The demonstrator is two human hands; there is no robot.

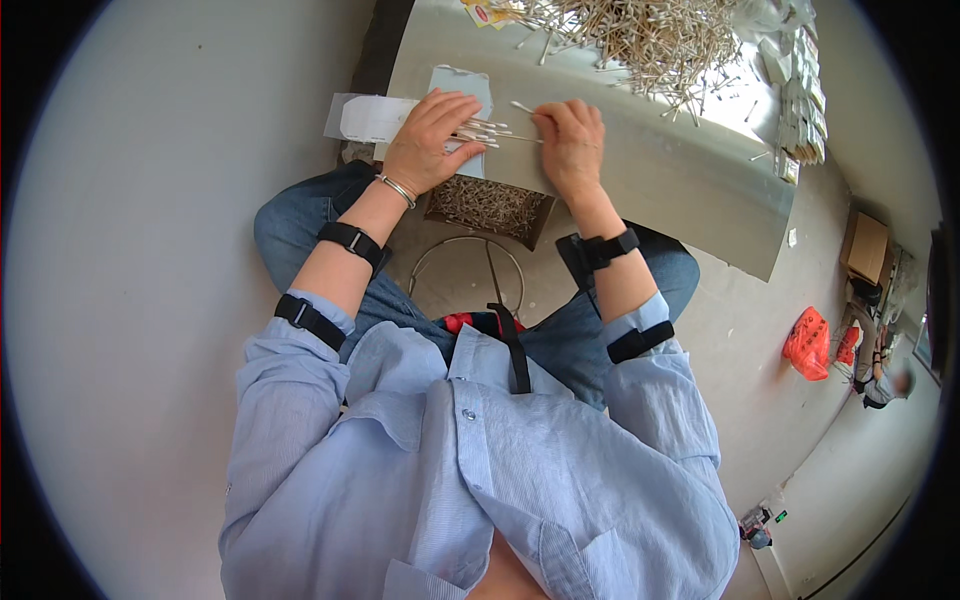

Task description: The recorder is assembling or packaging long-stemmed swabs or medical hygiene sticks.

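My left hand (432, 135) rests on the grey table (680, 190) and pinches a small bundle of cotton swabs (486, 131) over a pale blue packet (462, 82). My right hand (572, 140) is closed just to the right of the bundle, its fingertips touching the swabs' tips. A big heap of loose cotton swabs (650, 40) lies at the table's far side, beyond both hands.
A white flat packet (368, 117) lies left of my left hand. A brown box of swabs (490, 207) sits under the table's near edge, above a round metal stool frame (466, 272). Stacked packets (800, 90) line the table's right end. An orange bag (808, 342) lies on the floor.
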